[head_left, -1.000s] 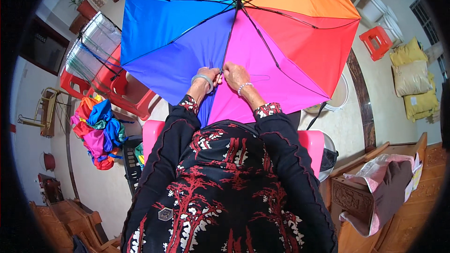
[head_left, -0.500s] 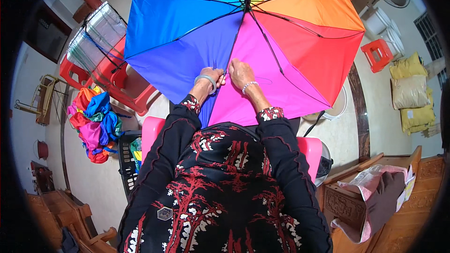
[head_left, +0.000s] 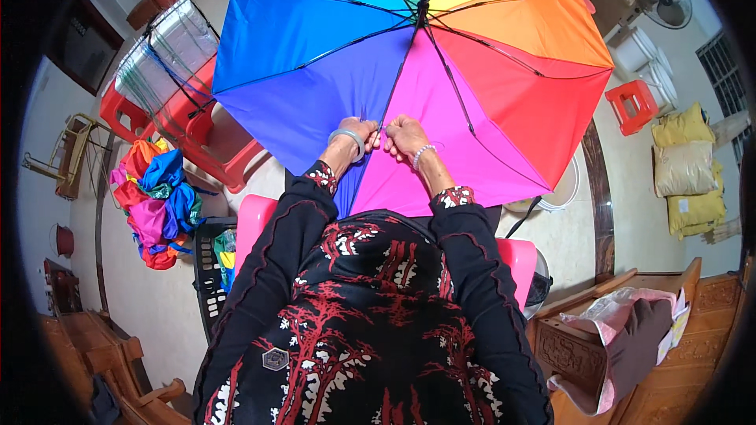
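The rainbow umbrella (head_left: pixel 441 55) is held open in front of the person, its inner side turned toward the camera, so that the dark ribs and the centre shaft are seen fanning out over blue, violet, magenta, red, orange, yellow and green panels. It fills the far middle of the view and hides the floor behind it. The left hand (head_left: pixel 364 132) and the right hand (head_left: pixel 403 135) are brought close together at the near end of one rib, where the violet and magenta panels meet; the fingertips of both appear to be pinched on the fabric or rib tip there, though the exact grip is too small to be made out. A pale bangle (head_left: pixel 347 142) is worn on the left wrist and a beaded bracelet (head_left: pixel 421 154) on the right.

A pink plastic seat (head_left: pixel 253 224) is seen just below the arms on both sides. To the left, a heap of bright folded umbrella cloth (head_left: pixel 157 201) lies beside a dark crate (head_left: pixel 211 267), with red plastic stools (head_left: pixel 213 138) and clear wrapped bundles (head_left: pixel 169 47) farther off. To the right, a red stool (head_left: pixel 631 104), white buckets (head_left: pixel 642 59) and yellow sacks (head_left: pixel 689 169) are placed well apart from the umbrella. At the near right, a carved wooden chest (head_left: pixel 575 354) is draped with a pink plastic bag (head_left: pixel 622 311).
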### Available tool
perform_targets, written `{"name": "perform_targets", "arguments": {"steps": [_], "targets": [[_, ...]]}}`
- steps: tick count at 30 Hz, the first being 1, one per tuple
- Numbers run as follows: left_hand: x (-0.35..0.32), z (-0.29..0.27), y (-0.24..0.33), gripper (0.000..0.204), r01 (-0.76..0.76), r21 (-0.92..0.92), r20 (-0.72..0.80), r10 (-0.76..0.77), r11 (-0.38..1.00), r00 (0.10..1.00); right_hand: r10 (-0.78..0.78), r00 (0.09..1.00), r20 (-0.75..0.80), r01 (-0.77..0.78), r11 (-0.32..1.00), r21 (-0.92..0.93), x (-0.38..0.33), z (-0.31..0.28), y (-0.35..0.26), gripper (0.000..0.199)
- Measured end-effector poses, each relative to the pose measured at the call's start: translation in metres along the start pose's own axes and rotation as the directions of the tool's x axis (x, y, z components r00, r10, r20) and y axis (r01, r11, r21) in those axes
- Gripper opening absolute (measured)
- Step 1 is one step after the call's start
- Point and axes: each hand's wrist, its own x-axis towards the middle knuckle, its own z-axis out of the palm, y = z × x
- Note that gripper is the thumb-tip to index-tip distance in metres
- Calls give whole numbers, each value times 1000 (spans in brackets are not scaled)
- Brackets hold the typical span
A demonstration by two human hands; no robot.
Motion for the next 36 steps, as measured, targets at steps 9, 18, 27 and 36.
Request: {"name": "perform_targets", "arguments": {"steps": [9, 18, 27, 36], "targets": [[1, 16, -10, 16, -124, 100, -293, 149, 987, 945, -526, 841, -126, 323, 675, -664, 17, -19, 15, 7], [-6, 14, -9, 17, -140, 145, -231, 171, 979, 958, -246, 904, -349, 412, 718, 561, -35, -68, -67, 6], [-6, 11, -4, 25, -164, 609, -118, 293, 776, 949, -562, 388, -730, 912, 346, 219, -138, -121, -149, 5], [20, 6, -21, 24, -169, 801, -130, 442, 575, 888, -575, 341, -744, 928, 332, 168, -153, -112, -152, 5]]}}
